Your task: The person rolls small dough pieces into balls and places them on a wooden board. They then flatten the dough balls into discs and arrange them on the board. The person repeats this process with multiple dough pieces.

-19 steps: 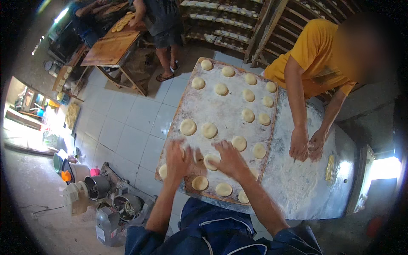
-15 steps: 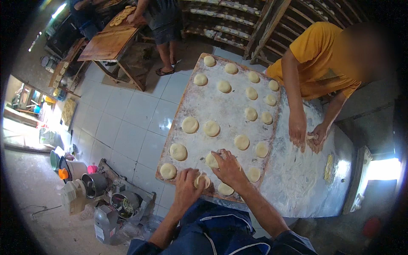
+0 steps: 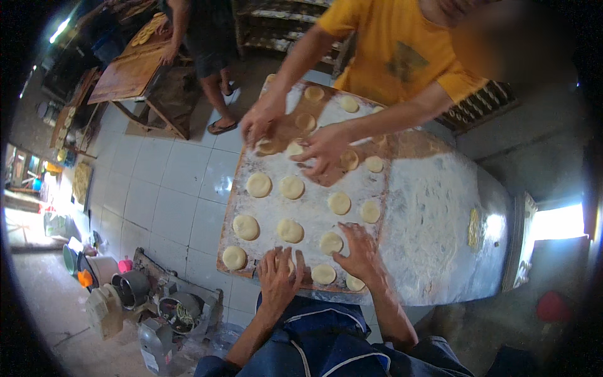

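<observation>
At lower centre I have the left hand (image 3: 278, 276) bent down over a dough disc that shows only partly between its fingers; I cannot tell whether they clamp it. Right of it, the right hand (image 3: 364, 254) has its thumb spread well apart from the fingers, beside the edge of a round dough disc (image 3: 330, 243); I can't make out whether they touch. Both discs lie flat near the lower edge of a floured wooden board (image 3: 270, 210) in mid-frame, with more pale rounds spaced across it.

Toward the top I see a co-worker in a yellow shirt (image 3: 383, 56) leaning in, both hands down among the board's upper rounds. A metal tabletop (image 3: 433, 245) streaked with flour fills centre right. At upper left I get a wooden table (image 3: 122, 78); at lower left, a metal bowl (image 3: 179, 312) stands among other equipment.
</observation>
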Motion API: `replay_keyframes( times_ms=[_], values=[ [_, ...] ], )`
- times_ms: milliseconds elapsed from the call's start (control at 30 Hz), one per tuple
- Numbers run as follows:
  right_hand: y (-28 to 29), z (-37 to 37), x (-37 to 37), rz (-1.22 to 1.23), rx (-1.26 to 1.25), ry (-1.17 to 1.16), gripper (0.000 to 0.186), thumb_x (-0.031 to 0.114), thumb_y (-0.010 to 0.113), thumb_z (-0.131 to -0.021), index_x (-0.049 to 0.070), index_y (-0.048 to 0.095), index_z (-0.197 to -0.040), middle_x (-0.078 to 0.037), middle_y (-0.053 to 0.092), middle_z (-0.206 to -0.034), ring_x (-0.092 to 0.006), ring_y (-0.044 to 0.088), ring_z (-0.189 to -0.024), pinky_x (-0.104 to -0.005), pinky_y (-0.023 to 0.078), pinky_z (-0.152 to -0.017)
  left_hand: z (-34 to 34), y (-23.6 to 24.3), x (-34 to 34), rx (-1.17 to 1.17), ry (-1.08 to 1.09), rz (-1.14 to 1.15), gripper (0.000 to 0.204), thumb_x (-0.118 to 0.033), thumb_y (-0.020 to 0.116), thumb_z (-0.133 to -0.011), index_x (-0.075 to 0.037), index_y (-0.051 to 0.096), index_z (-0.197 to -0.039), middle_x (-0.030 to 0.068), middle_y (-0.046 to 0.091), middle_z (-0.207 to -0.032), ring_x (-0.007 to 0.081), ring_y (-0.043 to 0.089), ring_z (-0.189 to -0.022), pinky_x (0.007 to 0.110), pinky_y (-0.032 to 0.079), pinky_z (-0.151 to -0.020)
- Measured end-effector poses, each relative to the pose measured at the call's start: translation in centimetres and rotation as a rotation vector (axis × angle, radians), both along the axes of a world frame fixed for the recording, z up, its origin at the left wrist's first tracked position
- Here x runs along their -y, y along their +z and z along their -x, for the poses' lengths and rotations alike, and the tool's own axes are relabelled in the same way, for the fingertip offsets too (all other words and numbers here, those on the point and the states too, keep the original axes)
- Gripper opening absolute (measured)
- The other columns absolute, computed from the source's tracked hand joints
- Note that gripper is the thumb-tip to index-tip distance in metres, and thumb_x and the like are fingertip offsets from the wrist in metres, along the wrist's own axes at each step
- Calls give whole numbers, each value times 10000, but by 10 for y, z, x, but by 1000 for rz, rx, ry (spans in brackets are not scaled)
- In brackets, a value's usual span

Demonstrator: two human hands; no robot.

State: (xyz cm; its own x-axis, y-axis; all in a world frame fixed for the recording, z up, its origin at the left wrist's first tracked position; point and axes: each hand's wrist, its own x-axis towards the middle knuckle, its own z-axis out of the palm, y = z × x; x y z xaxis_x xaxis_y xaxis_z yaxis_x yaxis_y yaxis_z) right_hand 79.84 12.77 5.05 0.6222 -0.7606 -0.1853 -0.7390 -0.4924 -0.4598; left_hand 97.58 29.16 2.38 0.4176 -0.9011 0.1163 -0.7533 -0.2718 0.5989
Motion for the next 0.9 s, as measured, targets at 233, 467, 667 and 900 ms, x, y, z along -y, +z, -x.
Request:
replay_keyframes(
  times_ms=[233, 467, 667, 900],
  values=[
    [-40, -4, -14, -29, 79, -14, 669, 312, 740, -870, 123, 515, -1472, -205, 531, -1435, -462, 467, -1354, -545, 372, -1152, -25, -5, 70, 22, -141, 10, 585, -60, 792, -746, -45, 608, -1302, 180, 537, -1337, 410, 515, -1252, 539, 420, -1029],
    [-43, 6, -24, 104, 181, 5, 683, 268, 752, -871, 59, 491, -1466, -206, 549, -1414, -401, 501, -1331, -507, 388, -1145, -34, -8, 63, 39, -204, -48, 557, -14, 781, -739, -56, 614, -1269, 169, 528, -1338, 405, 501, -1275, 515, 432, -1035],
    [-31, 49, 0, 142, 252, -297, 705, 134, 771, -834, 7, 472, -1460, -241, 551, -1391, -439, 492, -1324, -514, 390, -1139, 0, -8, 88, 13, -204, 132, 610, -130, 806, -799, -42, 570, -1355, 213, 531, -1367, 423, 500, -1299, 516, 441, -1048],
    [-35, 38, 52, 171, 199, -444, 720, 189, 794, -828, 13, 471, -1448, -262, 554, -1387, -450, 539, -1274, -524, 420, -1089, 30, -27, 188, 38, -342, 71, 645, -124, 806, -796, -13, 551, -1378, 217, 547, -1343, 433, 532, -1228, 527, 458, -1029]
  ],
)
